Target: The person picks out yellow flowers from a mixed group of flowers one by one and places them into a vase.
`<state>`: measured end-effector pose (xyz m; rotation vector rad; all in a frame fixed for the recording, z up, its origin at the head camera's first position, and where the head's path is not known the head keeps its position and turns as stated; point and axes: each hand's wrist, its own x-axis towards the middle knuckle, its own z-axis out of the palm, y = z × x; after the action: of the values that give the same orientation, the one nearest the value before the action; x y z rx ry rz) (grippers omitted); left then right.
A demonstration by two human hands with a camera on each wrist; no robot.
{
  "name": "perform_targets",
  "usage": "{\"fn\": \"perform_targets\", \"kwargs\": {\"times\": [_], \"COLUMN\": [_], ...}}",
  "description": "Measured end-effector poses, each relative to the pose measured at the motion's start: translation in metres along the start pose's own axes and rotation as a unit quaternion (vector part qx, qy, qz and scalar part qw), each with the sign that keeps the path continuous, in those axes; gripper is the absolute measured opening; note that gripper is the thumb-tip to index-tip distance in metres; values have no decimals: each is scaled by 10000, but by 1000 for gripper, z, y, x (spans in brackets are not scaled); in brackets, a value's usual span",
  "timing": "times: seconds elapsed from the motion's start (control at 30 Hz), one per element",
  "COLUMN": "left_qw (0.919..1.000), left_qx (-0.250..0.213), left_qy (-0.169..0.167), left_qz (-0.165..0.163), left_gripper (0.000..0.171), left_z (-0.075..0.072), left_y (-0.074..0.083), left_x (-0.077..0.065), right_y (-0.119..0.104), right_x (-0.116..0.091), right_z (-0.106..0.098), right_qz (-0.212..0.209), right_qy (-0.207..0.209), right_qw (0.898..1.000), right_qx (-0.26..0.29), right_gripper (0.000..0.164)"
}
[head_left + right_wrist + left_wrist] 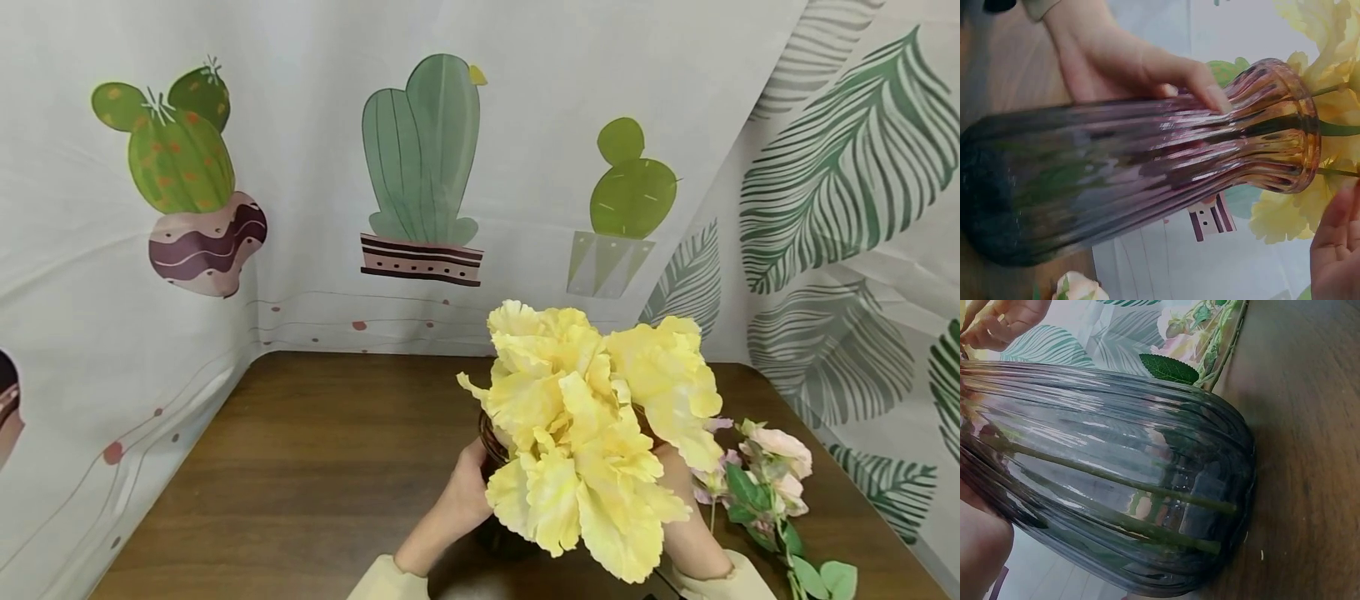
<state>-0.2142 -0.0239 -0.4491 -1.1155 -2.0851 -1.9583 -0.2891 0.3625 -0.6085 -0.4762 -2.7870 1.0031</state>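
A ribbed glass vase point(1147, 150), amber at the flared rim and dark toward the base, stands on the wooden table. Large ruffled yellow flowers point(570, 400) spread over its mouth; green stems point(1135, 478) show through the glass. My left hand point(1141, 69) grips the vase around its narrow neck, thumb against the near side in the right wrist view. Just beyond the rim, my right hand point(1338, 244) pinches a thin flower stem under the petals. From the head view, blossoms cover most of the right hand point(678, 492) and the vase's rim shows only in part.
Pink roses point(780, 458) with green leaves lie on the table point(337, 450) to the right, beside small lilac flowers point(708, 483). A white cloth point(315, 167) printed with cacti and leaves hangs behind the table and along its sides.
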Motion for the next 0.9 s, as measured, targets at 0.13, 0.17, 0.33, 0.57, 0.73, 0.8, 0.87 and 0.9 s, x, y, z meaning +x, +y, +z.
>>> {"fn": "perform_targets", "kwargs": {"times": [0.13, 0.17, 0.33, 0.57, 0.73, 0.8, 0.87, 0.9], "left_qw": [10000, 10000, 10000, 10000, 9999, 9999, 9997, 9995], "left_qx": [-16, -41, -22, 19, 28, -88, -229, -294], "left_qy": [-12, -10, 14, 12, 9, -24, -29, -37], "left_qz": [15, -8, -1, 75, 152, 131, 103, 95], "left_gripper": [37, 37, 38, 37, 39, 39, 39, 40], "left_z": [2, 2, 3, 4, 2, 1, 0, -1], "left_y": [0, 1, 0, 6, 4, 3, 2, 2], "left_x": [-1, -1, -2, -3, -4, -4, -4, -4], "right_y": [82, 97, 137, 112, 56, 32, 9, -2], "right_x": [55, 64, 88, 66, 28, 10, -7, -17], "right_z": [37, 44, 62, 49, 24, 13, 4, -2], "right_qz": [252, 83, -190, 419, 280, 92, -92, -219], "right_qy": [-310, -271, -313, -541, -479, -487, -509, -686], "right_qw": [9990, 9991, 9972, 9969, 9973, 9971, 9974, 9974], "right_qx": [-194, -323, -644, -398, -478, -584, -497, 79], "right_gripper": [44, 42, 28, 32, 26, 25, 25, 28]}}
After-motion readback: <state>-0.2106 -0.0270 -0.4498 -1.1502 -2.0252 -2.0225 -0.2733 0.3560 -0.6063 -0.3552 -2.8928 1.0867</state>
